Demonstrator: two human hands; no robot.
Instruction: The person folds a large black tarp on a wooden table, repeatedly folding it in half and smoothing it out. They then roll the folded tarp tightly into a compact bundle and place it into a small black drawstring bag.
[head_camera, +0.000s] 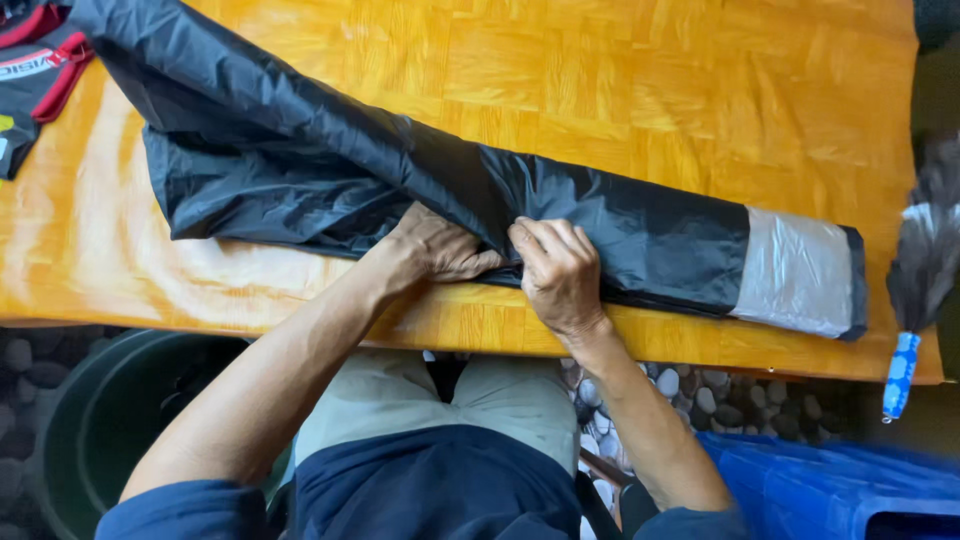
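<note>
Both hands are pinching the near edge of the black nylon garment (420, 180): left hand (440, 245) and right hand (560, 270) are closing side by side on a fold of the fabric, knuckles nearly touching. Garment is lying across the orange wooden table (650, 80), its long narrow part running to the right of the hands and ending in a grey cuff panel (795, 270).

Progress, judged: that right stretch is looking flattened and folded narrow; the bulk to the left of the hands is lying loose and wrinkled, so smoothing there is remaining.

Fabric is showing thin, glossy, creased. Blue-handled feather duster (915, 300) is resting beyond the cuff.
</note>
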